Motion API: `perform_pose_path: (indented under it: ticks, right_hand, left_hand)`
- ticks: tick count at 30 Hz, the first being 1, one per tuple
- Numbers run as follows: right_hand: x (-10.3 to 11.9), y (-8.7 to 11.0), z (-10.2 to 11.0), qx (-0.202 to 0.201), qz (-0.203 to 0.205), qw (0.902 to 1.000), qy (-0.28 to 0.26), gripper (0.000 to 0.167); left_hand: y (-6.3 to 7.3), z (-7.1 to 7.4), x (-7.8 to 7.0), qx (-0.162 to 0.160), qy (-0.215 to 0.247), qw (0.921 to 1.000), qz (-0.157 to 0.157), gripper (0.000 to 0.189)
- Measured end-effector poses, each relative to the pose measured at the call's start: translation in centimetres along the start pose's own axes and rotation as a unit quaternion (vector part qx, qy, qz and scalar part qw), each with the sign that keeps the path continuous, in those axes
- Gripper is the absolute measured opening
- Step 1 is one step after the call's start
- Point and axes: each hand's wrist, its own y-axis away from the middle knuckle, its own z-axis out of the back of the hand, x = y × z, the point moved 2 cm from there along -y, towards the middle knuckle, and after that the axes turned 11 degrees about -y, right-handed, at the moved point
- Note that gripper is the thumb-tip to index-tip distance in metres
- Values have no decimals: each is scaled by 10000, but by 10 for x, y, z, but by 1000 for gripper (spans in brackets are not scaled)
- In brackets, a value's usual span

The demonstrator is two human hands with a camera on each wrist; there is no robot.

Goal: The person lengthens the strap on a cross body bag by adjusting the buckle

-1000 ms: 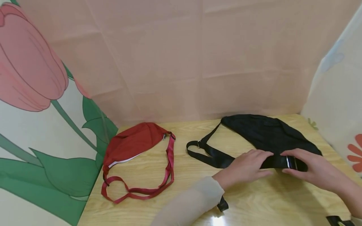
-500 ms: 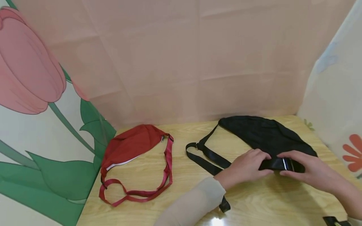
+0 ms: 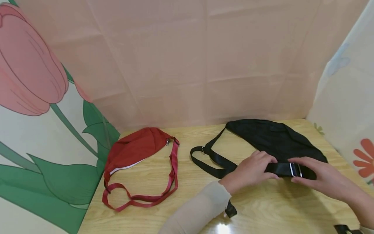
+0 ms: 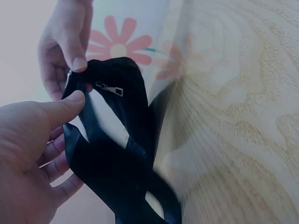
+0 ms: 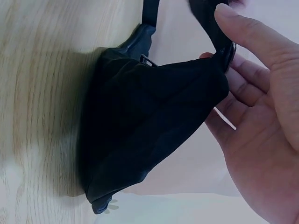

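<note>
Head view, clock positions read about the held stretch of strap. Nearest, the left hand (image 3: 248, 170) at 9 o'clock and the right hand (image 3: 324, 177) at 3 o'clock stand near each other but apart, each pinching the black strap (image 3: 279, 169) between thumb and fingers. The metal slider (image 3: 295, 169) sits on it at 3 o'clock, by the right fingertips; a slack pinch here could let it skid along the webbing, and an oblique pull by either hand could tilt it until it binds. Just beyond the left hand, at 9 o'clock, the slack loop (image 3: 222, 162) of the same strap lies on the table (image 3: 190, 188); a sideways draw might twist it or trap it under the left wrist. Well out at 9 o'clock, the red bag (image 3: 137, 149) lies clear of both hands. Farther back, at 12 o'clock, the black bag (image 3: 268, 139) rests on the table with neither hand steadying its main body, so a hard tug could drag or tip it. In the left wrist view a metal pull (image 4: 113, 90) lies close behind the strap; contact cannot be told, but loose webbing could snag there.
</note>
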Motion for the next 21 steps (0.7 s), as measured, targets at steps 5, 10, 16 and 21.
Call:
perform_pose_path:
  ticks: [5, 10, 16, 21]
  right_hand:
    - [0, -1, 1, -163, 173, 9997, 40, 59]
    - [-1, 0, 1, -452, 491, 9978, -63, 60]
    - [0, 1, 3, -506, 457, 9977, 23, 63]
    - [1, 3, 4, -531, 351, 9979, 79, 64]
  left_hand:
    - [-1, 1, 0, 42, 140, 9998, 106, 52]
    - [-2, 1, 1, 97, 390, 9989, 221, 55]
    - [-3, 1, -2, 91, 741, 9968, 283, 53]
    - [-3, 2, -4, 76, 667, 9975, 227, 52]
